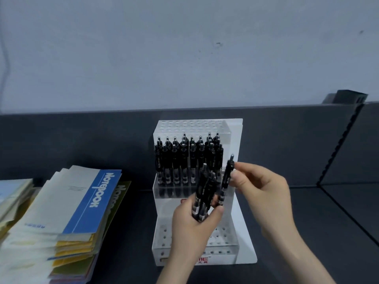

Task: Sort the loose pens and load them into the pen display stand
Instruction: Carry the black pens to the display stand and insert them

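A white tiered pen display stand (240, 222) sits on the dark shelf in the centre. Its upper tier holds several black pens (184, 158) standing upright in rows. The lower tier's holes (221, 234) show no pens. My left hand (192, 224) grips a small bundle of black pens (203, 193) in front of the stand, tips pointing down. My right hand (260, 189) pinches a single black pen (226, 179) by its upper part, held nearly upright just right of the bundle, in front of the stand's right side.
A fanned stack of notebooks (67, 218) with blue and cream covers lies at the left, close to the stand. A dark back panel (82, 140) rises behind the shelf, and a divider edge (338, 148) runs down at the right.
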### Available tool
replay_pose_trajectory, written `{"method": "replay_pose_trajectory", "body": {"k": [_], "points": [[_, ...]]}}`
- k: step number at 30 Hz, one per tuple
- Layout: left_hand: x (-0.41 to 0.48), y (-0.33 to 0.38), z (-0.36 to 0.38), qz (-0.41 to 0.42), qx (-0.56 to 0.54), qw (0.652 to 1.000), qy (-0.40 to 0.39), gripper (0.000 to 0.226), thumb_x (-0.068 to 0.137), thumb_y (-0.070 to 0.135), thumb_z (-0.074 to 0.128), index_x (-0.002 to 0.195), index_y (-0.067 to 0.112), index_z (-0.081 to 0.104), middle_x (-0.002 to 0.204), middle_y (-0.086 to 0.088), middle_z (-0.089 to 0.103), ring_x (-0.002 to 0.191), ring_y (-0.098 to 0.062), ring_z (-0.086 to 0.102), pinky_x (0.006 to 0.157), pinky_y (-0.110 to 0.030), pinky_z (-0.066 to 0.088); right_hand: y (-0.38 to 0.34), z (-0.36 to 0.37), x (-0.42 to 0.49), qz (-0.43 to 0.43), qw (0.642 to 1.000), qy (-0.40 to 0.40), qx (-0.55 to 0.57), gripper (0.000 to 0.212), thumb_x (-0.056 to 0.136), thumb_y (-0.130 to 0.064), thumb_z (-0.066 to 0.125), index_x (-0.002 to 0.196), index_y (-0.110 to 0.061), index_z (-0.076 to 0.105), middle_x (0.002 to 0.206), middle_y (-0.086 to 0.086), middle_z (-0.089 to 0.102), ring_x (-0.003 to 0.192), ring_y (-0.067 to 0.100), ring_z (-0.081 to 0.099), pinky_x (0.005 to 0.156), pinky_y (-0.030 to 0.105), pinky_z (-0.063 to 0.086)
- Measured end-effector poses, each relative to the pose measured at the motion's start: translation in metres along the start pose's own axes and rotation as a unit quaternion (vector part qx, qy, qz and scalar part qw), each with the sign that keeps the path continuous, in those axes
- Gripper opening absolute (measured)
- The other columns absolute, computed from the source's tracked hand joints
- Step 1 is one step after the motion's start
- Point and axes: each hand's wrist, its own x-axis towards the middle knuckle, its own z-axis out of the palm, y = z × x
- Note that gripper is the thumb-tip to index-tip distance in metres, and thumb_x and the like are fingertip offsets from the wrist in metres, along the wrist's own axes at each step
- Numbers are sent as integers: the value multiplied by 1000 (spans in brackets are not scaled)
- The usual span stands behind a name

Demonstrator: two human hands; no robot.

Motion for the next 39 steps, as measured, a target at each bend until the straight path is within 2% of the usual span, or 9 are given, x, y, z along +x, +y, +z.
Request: {"method": "replay_pose_trajectory", "body": {"k": [4,7,9,15,19,28,30,35,39], "points": [[0,-3,4,15,9,999,-28,35,80,9,75,82,43,67,69,10,69,62,-3,61,62,-19,50,-7,-5,3,-5,999,-11,38,19,80,-8,72,91,-22,74,75,8,71,76,27,68,78,37,57],[2,-5,5,20,18,999,-33,29,80,11,76,81,39,67,68,1,66,61,-5,58,60,-20,49,-11,-8,7,-17,999,-26,32,17,79,-7,72,87,-22,74,74,6,71,71,20,67,76,34,58],[1,-8,4,11,10,1000,-26,28,80,15,76,80,41,69,69,4,68,61,-3,59,57,-20,47,-13,-8,11,-24,999,-26,23,15,78,-7,73,82,-21,74,74,4,72,71,19,69,72,31,58],[3,-17,-4,-22,-27,997,63,4,84,27,70,80,28,70,56,7,55,48,-3,47,46,-16,41,-31,-21,41,-112,988,106,15,13,80,-11,73,82,-24,72,74,-6,72,69,8,66,69,20,53],[4,-15,-5,-12,-38,997,65,28,76,48,62,84,22,67,58,7,55,45,-6,42,44,-18,35,-36,-10,61,-150,981,117,-41,10,81,-13,72,86,-22,71,77,-15,69,71,-2,64,70,10,48],[3,-14,-6,24,-3,999,32,11,93,26,57,91,17,53,60,4,56,46,-12,38,46,-22,37,-16,14,81,-140,977,44,-154,5,81,-20,72,86,-23,72,75,-21,65,70,-8,60,68,3,43],[2,-15,-6,22,-4,999,28,9,93,24,58,91,16,54,59,4,55,46,-12,40,47,-22,38,-10,16,83,-137,971,31,-191,5,81,-22,72,86,-21,73,73,-20,66,69,-7,61,67,4,44],[2,-15,-8,13,-9,1000,20,9,92,27,59,90,18,56,54,-1,50,48,-13,42,48,-23,38,5,24,79,-164,959,59,-223,10,82,-23,73,89,-17,74,73,-8,69,69,5,63,72,24,53],[2,-14,-6,14,-21,1000,15,12,91,29,60,97,19,56,56,-3,54,47,-11,45,50,-23,42,8,25,79,-161,960,53,-222,13,82,-22,73,94,-17,74,75,-7,70,70,6,64,73,25,53]]}}
